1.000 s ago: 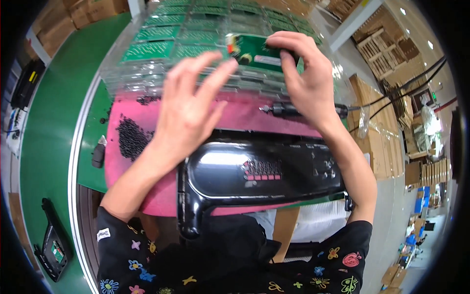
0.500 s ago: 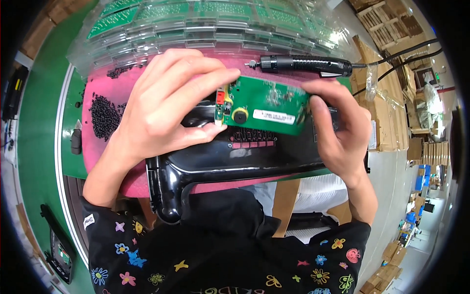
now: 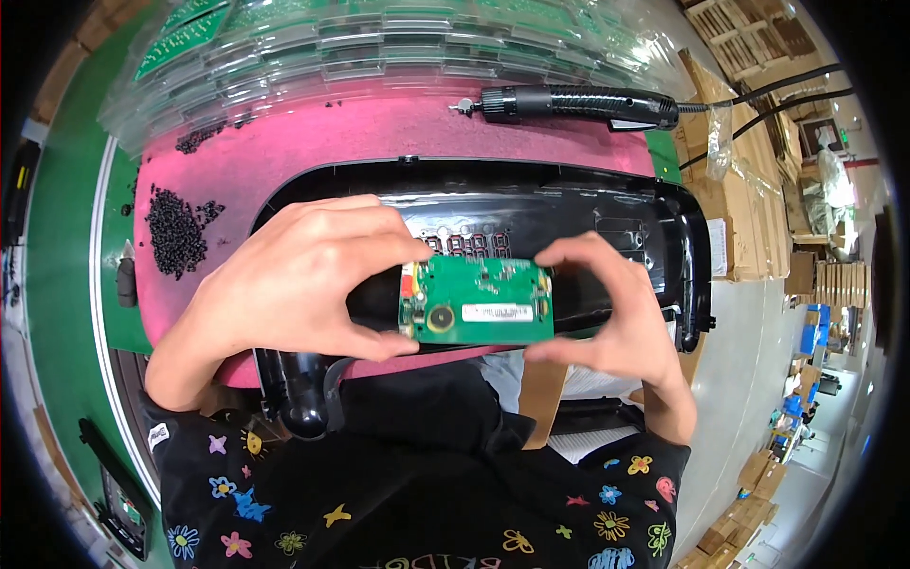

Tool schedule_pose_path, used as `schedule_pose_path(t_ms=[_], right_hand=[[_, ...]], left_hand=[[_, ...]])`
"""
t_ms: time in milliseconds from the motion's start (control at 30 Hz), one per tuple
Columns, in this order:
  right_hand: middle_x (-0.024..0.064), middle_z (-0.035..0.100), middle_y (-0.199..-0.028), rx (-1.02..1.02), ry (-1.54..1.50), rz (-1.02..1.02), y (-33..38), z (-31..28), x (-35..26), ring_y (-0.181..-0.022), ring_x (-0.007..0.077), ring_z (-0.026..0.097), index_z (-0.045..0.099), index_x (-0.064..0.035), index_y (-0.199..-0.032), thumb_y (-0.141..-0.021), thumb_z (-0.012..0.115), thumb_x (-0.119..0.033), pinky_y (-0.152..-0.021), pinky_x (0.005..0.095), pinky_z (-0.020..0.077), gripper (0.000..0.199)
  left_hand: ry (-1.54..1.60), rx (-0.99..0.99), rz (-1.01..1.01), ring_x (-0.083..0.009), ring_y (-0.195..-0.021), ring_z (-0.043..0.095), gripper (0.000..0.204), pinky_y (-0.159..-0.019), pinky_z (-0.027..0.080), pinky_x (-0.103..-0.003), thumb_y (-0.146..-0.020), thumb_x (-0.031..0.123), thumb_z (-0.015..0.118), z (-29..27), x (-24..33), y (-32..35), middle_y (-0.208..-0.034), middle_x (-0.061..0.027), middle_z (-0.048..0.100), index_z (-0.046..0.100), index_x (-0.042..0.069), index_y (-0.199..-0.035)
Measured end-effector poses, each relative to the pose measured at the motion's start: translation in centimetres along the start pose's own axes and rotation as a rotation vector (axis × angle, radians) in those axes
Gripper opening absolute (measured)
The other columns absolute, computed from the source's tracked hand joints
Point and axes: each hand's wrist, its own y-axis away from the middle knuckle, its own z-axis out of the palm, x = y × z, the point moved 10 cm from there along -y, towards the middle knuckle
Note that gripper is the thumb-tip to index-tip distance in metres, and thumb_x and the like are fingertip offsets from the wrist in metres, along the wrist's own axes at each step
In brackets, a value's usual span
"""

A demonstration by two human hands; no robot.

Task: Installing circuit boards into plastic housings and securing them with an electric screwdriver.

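Head view: looking down on both hands, sleeves and bench.
Green rectangular circuit board [image 3: 479, 299]: held up over the near middle of the black glossy plastic housing [image 3: 578, 213], long sides running left to right. Can't tell height above it from this angle.
Board face: turned to camera. Red blocky component [image 3: 407, 285] at left edge, round black component [image 3: 442, 319] low on the left, white printed strip [image 3: 497, 313] just right of that.
Left hand [image 3: 308, 275]: clamped on left end of board, index at upper corner, thumb at lower corner. Wide gap between the two, filled by board edge.
Right hand [image 3: 621, 313]: clamped on right end, same pinch, index at top, thumb at bottom. Other fingers mostly hidden.
Housing: lying on pink flat mat [image 3: 379, 123], raised rim along far edge. Row of digit-shaped cut-outs [image 3: 469, 245] just beyond board, partly covered by left hand.
Black cylindrical power screwdriver [image 3: 573, 106]: lying on far side of mat, tip to the left, black cable [image 3: 758, 92] off to the right.
Small black screw-like pieces [image 3: 176, 232]: heaped at mat's left, smaller cluster farther back.
Clear plastic trays [image 3: 379, 62]: stacked beyond mat, green boards [image 3: 185, 43] inside.
Brown cardboard boxes [image 3: 749, 213]: right of bench.
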Motion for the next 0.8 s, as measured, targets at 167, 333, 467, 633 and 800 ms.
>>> schedule_pose_path(t_ms=[167, 333, 467, 633, 800], right_hand=[[0.0136, 0.06, -0.116, 0.06, 0.073, -0.131, -2.0, 0.0, 1.1, -0.111, 0.0318, 0.056, 0.059, -0.0034, -0.115, -0.061, 0.089, -0.018, -0.1, 0.0403, 0.0433, 0.064], [0.0145, 0.057, -0.121, 0.132, 0.102, -0.12, -2.3, 0.5, 2.2, -0.115, 0.0338, 0.051, 0.056, -0.003, -0.119, -0.064, 0.084, -0.011, -0.101, 0.0419, 0.041, 0.062], [0.0142, 0.056, -0.121, 0.138, 0.143, -0.152, -2.5, 0.6, 2.1, -0.114, 0.0337, 0.051, 0.056, -0.0034, -0.119, -0.064, 0.084, -0.01, -0.099, 0.0421, 0.0415, 0.062], [0.0139, 0.056, -0.121, 0.134, 0.169, -0.154, -2.6, 0.6, 2.1, -0.113, 0.0343, 0.051, 0.056, -0.0039, -0.12, -0.063, 0.085, -0.01, -0.099, 0.0424, 0.0414, 0.063], [0.0135, 0.055, -0.121, 0.126, 0.2, -0.149, -2.5, 0.7, 1.6, -0.113, 0.0343, 0.051, 0.056, -0.0043, -0.12, -0.063, 0.085, -0.011, -0.099, 0.0427, 0.041, 0.064]], left_hand=[[-0.07, 0.049, -0.148, -0.0311, -0.088, 0.066, 0.06, -0.076, 0.056, -0.038, -0.058, 0.019, 0.088, -0.1, -1.6, 0.0, -0.1, -0.0126, 0.066, 0.066, 0.0, -0.11], [-0.165, 0.016, -0.254, -0.032, -0.097, 0.064, 0.061, -0.082, 0.054, -0.038, -0.059, 0.017, 0.086, 0.7, -2.7, -0.1, -0.107, -0.0115, 0.063, 0.062, 0.002, -0.113], [-0.205, 0.025, -0.27, -0.0319, -0.099, 0.063, 0.06, -0.082, 0.053, -0.039, -0.059, 0.017, 0.086, 0.5, -2.6, -0.2, -0.109, -0.0111, 0.062, 0.061, 0.003, -0.111], [-0.181, -0.016, -0.326, -0.0331, -0.1, 0.062, 0.059, -0.084, 0.052, -0.041, -0.058, 0.016, 0.086, 0.8, -3.2, -0.3, -0.108, -0.0114, 0.061, 0.061, 0.003, -0.109], [-0.19, -0.006, -0.318, -0.0336, -0.1, 0.062, 0.06, -0.085, 0.052, -0.04, -0.056, 0.016, 0.086, 0.5, -2.7, 0.0, -0.108, -0.0118, 0.061, 0.061, 0.003, -0.109]])
